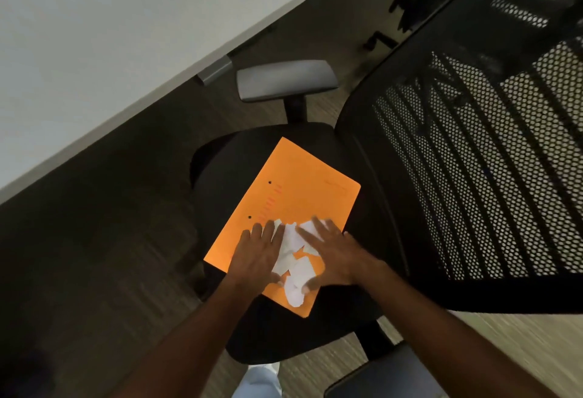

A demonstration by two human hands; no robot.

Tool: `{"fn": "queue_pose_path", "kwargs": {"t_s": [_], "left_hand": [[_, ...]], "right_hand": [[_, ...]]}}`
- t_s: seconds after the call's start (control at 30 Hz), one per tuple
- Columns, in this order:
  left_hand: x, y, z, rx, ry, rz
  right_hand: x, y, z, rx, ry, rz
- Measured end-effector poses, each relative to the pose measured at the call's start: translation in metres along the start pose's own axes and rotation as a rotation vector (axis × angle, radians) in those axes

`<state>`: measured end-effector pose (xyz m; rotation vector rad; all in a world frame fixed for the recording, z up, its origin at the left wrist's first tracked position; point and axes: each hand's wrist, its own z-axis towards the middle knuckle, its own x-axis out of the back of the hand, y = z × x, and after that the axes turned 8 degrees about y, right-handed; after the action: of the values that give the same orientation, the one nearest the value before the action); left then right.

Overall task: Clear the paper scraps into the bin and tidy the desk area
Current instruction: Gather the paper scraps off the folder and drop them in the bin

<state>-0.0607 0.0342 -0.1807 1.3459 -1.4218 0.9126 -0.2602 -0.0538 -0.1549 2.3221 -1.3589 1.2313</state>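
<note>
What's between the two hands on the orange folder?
Head view: a pile of torn white paper scraps on the orange folder, between left hand and right hand.

A black office chair fills the middle of the view — its seat [252, 176] carries an orange folder [293, 195] with two punched holes near one long edge. The mesh backrest [473, 161] rises at the right, perforated and see-through. A grey armrest pad [285, 80] sits on a black post beyond the seat. The floor [94, 271] is dark and faintly striped — lighter at the lower right.
</note>
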Motion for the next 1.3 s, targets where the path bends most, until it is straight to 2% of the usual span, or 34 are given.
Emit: {"fn": "queue_pose_path", "kwargs": {"t_s": [0.1, 0.3, 0.43, 0.63, 0.8, 1.03, 1.2, 1.3], "left_hand": [[0.001, 0.007, -0.002, 0.008, 0.017, -0.068], [0.007, 0.005, 0.0, 0.021, -0.003, -0.099], [0.009, 0.002, 0.0, -0.014, -0.009, -0.09], [0.006, 0.002, -0.003, 0.001, 0.016, -0.138], [0.002, 0.002, -0.004, 0.006, 0.029, -0.185], [-0.007, -0.018, 0.0, 0.299, 0.076, -0.627], [-0.008, -0.049, -0.002, 0.509, 0.106, -0.979], [-0.007, -0.065, -0.009, 0.614, 0.148, -1.125]], "right_hand": [[-0.022, -0.017, -0.012, 0.009, 0.06, -0.042], [-0.042, -0.047, -0.009, -0.109, 0.184, -0.082], [-0.042, -0.051, -0.004, -0.168, 0.254, 0.011], [-0.04, -0.05, 0.001, -0.157, 0.505, 0.122], [-0.049, -0.058, 0.014, -0.216, 0.608, 0.21], [-0.037, -0.05, 0.02, -0.407, 0.735, 0.644], [-0.034, -0.041, 0.021, -0.523, 0.738, 1.027], [-0.026, -0.047, 0.026, -0.527, 0.761, 1.18]]}}
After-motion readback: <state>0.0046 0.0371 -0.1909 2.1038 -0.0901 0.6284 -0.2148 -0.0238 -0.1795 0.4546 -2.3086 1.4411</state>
